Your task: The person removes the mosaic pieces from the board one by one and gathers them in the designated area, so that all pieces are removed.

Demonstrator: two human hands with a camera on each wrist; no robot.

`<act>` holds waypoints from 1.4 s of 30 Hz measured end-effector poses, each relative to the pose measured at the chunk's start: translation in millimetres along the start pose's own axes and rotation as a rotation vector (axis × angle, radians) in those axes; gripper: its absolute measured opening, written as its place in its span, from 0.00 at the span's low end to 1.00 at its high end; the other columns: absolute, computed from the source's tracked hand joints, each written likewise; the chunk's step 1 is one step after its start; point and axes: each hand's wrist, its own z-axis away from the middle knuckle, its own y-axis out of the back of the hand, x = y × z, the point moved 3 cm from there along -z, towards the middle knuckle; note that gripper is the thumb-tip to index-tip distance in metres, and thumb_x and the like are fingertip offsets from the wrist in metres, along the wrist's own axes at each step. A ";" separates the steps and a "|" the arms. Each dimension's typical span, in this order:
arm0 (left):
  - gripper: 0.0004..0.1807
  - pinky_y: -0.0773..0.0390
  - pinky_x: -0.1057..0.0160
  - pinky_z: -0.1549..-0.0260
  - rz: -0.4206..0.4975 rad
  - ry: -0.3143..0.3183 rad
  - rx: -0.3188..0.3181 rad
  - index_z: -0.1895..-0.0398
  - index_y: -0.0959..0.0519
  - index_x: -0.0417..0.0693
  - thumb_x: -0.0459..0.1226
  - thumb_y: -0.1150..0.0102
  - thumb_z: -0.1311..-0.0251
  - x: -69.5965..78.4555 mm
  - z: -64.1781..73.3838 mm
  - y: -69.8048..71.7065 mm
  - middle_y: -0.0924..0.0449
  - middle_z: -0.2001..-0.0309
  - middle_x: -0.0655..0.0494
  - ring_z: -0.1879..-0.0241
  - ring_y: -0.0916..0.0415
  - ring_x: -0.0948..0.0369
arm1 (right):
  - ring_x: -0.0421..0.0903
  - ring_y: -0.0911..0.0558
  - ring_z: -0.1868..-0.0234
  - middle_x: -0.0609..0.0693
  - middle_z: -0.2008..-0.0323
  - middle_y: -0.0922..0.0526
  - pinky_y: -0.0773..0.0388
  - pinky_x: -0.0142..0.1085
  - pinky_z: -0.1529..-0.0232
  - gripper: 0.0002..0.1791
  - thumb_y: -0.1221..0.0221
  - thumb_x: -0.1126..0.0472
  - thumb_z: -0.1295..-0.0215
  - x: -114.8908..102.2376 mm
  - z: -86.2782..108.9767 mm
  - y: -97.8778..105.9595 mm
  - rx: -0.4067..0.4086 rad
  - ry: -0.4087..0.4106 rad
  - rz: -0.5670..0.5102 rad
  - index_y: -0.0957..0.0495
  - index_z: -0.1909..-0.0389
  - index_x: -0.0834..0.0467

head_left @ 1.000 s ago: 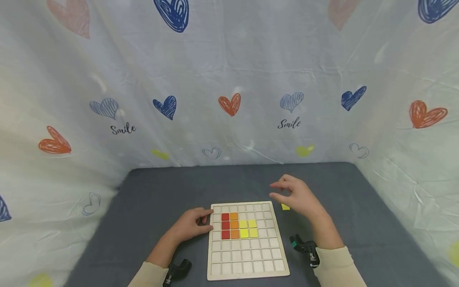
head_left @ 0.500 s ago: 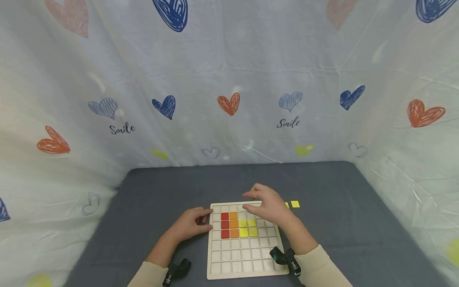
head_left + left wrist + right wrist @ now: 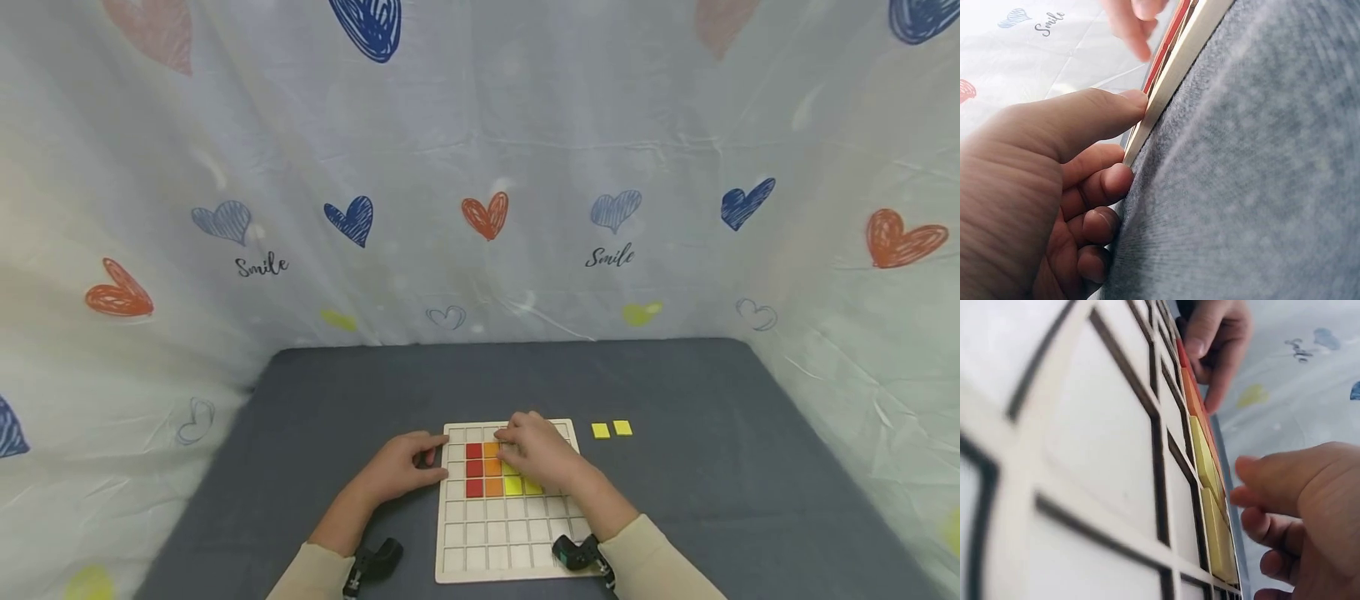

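A pale wooden grid board (image 3: 495, 533) lies on the dark cloth. Red tiles (image 3: 474, 468), orange tiles (image 3: 492, 468) and yellow tiles (image 3: 513, 486) sit in adjoining columns of its cells. At the board's left edge my left hand (image 3: 393, 471) touches the rim with index fingertip and thumb, the other fingers curled below. Over the upper middle of the board is my right hand (image 3: 536, 447), thumb and index tips apart beside the top orange tile; nothing shows between them. It covers some yellow tiles. In the right wrist view, yellow tiles (image 3: 1219, 540) stand slightly above the dividers.
Two loose yellow tiles, a nearer one (image 3: 601, 431) and one beside it (image 3: 622, 427), lie on the dark cloth (image 3: 697, 467) right of the board. A pale curtain (image 3: 420, 125) printed with hearts surrounds the table.
My right hand has moved left and down from beside the loose yellow tiles to over the board, uncovering both of them. The left hand stays at the board's edge.
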 end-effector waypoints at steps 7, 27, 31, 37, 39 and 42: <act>0.27 0.36 0.65 0.73 -0.005 -0.012 0.003 0.38 0.18 0.44 0.45 0.26 0.39 0.3 -0.3 -0.8 0.32 0.70 0.64 0.76 0.41 0.69 | 0.41 0.36 0.69 0.41 0.67 0.27 0.38 0.35 0.66 0.12 0.38 0.60 0.26 0.7 0.8 -3.7 0.021 0.023 0.051 0.13 0.47 0.57; 0.28 0.36 0.65 0.73 -0.027 0.012 0.005 0.38 0.18 0.45 0.45 0.26 0.39 2.1 -0.1 0.7 0.32 0.71 0.64 0.76 0.41 0.69 | 0.42 0.26 0.60 0.44 0.59 0.16 0.26 0.39 0.58 0.13 0.31 0.62 0.35 0.8 -6.6 -9.4 0.081 -0.069 -0.059 0.12 0.50 0.57; 0.27 0.36 0.66 0.73 -0.031 0.012 0.003 0.39 0.18 0.45 0.45 0.26 0.39 1.7 -1.1 0.4 0.32 0.71 0.64 0.76 0.41 0.69 | 0.42 0.26 0.61 0.45 0.58 0.15 0.26 0.38 0.59 0.13 0.31 0.62 0.35 -1.3 -6.5 -9.2 0.105 -0.064 -0.028 0.11 0.50 0.57; 0.26 0.36 0.65 0.73 -0.041 0.004 0.003 0.40 0.18 0.46 0.46 0.27 0.39 0.2 -1.8 0.2 0.32 0.71 0.65 0.76 0.40 0.69 | 0.41 0.25 0.61 0.44 0.59 0.15 0.25 0.37 0.60 0.12 0.31 0.62 0.35 -2.9 -5.4 -2.2 0.153 -0.029 -0.020 0.11 0.51 0.57; 0.26 0.36 0.65 0.73 -0.040 0.001 0.002 0.40 0.18 0.46 0.46 0.27 0.39 0.0 -1.7 0.0 0.32 0.71 0.65 0.76 0.41 0.69 | 0.42 0.25 0.60 0.45 0.58 0.15 0.24 0.38 0.59 0.12 0.31 0.62 0.34 -2.6 -4.2 2.1 0.157 -0.039 -0.053 0.11 0.51 0.57; 0.26 0.36 0.65 0.73 -0.030 -0.003 0.004 0.40 0.18 0.45 0.45 0.27 0.39 -0.1 -1.0 -0.2 0.32 0.71 0.64 0.76 0.41 0.69 | 0.43 0.23 0.57 0.43 0.57 0.15 0.23 0.42 0.56 0.12 0.31 0.62 0.33 -1.3 -1.7 9.2 0.151 -0.068 -0.101 0.12 0.50 0.56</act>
